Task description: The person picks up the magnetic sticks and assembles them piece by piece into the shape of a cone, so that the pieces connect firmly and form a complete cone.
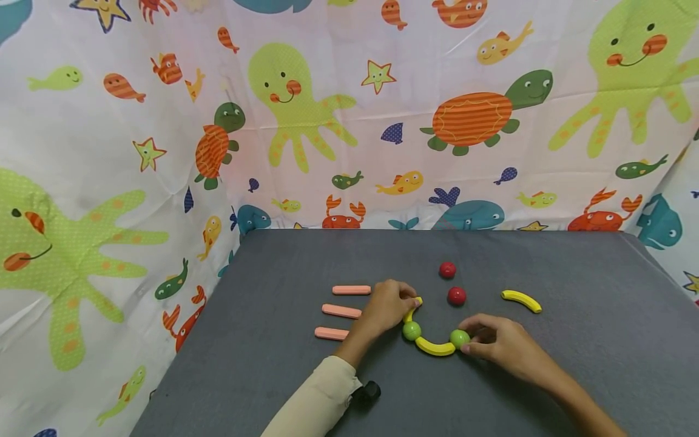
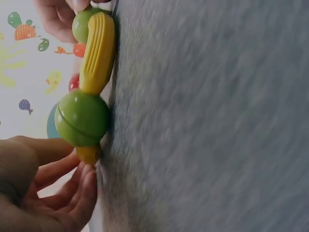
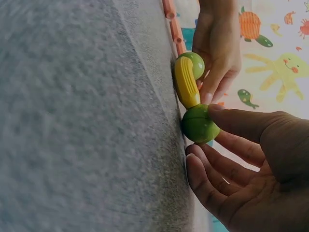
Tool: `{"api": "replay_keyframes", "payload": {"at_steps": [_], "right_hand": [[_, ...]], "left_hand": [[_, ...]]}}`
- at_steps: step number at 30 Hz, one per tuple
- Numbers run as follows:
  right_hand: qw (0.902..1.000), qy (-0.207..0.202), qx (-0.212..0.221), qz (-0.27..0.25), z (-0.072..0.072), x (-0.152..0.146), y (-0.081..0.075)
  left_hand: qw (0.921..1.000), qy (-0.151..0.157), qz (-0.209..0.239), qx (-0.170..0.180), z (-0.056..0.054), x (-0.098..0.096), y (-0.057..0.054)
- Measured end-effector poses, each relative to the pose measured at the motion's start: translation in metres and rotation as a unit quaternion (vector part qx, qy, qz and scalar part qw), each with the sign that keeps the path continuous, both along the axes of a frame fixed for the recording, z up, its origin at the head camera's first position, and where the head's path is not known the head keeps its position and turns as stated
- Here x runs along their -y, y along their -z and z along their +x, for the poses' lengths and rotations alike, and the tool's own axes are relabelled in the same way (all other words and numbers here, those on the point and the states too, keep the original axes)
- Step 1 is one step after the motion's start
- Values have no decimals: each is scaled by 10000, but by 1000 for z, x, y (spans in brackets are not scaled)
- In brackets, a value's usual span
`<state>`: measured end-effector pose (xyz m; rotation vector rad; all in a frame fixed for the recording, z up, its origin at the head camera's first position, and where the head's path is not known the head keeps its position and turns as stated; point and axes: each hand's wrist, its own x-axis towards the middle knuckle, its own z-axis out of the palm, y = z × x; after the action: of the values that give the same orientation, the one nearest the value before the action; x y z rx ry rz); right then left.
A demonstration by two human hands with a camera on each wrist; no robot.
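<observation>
A joined chain of toy pieces lies on the grey table, curving like a U. My left hand (image 1: pixel 386 304) pinches the upper curved yellow rod (image 1: pixel 409 315) at the chain's left end. Below that rod comes a green ball (image 1: pixel 412 331), then a second curved yellow rod (image 1: pixel 435 347) along the bottom. At the right end, my right hand (image 1: pixel 501 341) holds another green ball (image 1: pixel 459 338) between thumb and fingers. In the right wrist view its thumb lies on top of this green ball (image 3: pixel 199 124). Most of the left-hand rod is hidden by fingers in the left wrist view.
Two red balls (image 1: pixel 456 296) sit behind the chain. A loose curved yellow rod (image 1: pixel 521 301) lies to the right. Left of my left hand are three straight pink rods (image 1: pixel 341 311), one partly behind the forearm. A curtain with sea animals (image 1: pixel 327 200) hangs behind the grey table (image 1: pixel 262 364).
</observation>
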<state>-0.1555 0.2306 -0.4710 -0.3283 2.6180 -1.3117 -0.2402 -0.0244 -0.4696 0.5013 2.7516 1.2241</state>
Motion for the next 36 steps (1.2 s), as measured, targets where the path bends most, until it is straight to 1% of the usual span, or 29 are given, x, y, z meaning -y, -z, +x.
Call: {"api": "replay_keyframes", "payload": {"at_steps": [2,4,5,7,9,11,15,17,19,22,24,30,33,36], "right_hand": [[10000,14,7,-34,-1,-1,-2],[10000,38,-5,-32,-3,-2,-4],[10000,62,-24,-17,-4,-2,-6],[9998,128,-133,23,-6,-5,-9],[9992,181,-347,48,-9,-7,-13],[9978,247,-602,98,-13,-9,-17],[9939,455,-991,189,-18,-13,-25],[9923,585,-1058,261,-21,-15,-28],[9909,687,-1112,319,-24,-17,-31],[9886,781,-1234,365,-30,-19,-33],[9866,843,-1344,376,-33,-20,-35],[9786,1138,-1678,357,-40,-30,-35],[9766,1272,-1702,338,-42,-38,-33],[9764,1390,-1612,375,-43,-46,-30]], "left_hand": [[9995,-44,155,-286,4,-1,0],[9977,-9,373,-574,10,-3,-1],[9965,28,499,-668,13,-5,-2],[9949,125,739,-680,21,-9,-5],[9940,281,909,-538,28,-14,-9],[9941,415,966,-277,37,-19,-12],[9936,651,914,94,51,-28,-16],[9931,703,913,208,57,-32,-16],[9930,679,910,328,61,-34,-16],[9924,634,944,474,66,-35,-14],[9926,638,920,474,67,-35,-12],[9941,802,689,260,67,-37,-7],[9946,844,574,202,68,-39,-5],[9949,859,509,158,68,-40,-3]]}}
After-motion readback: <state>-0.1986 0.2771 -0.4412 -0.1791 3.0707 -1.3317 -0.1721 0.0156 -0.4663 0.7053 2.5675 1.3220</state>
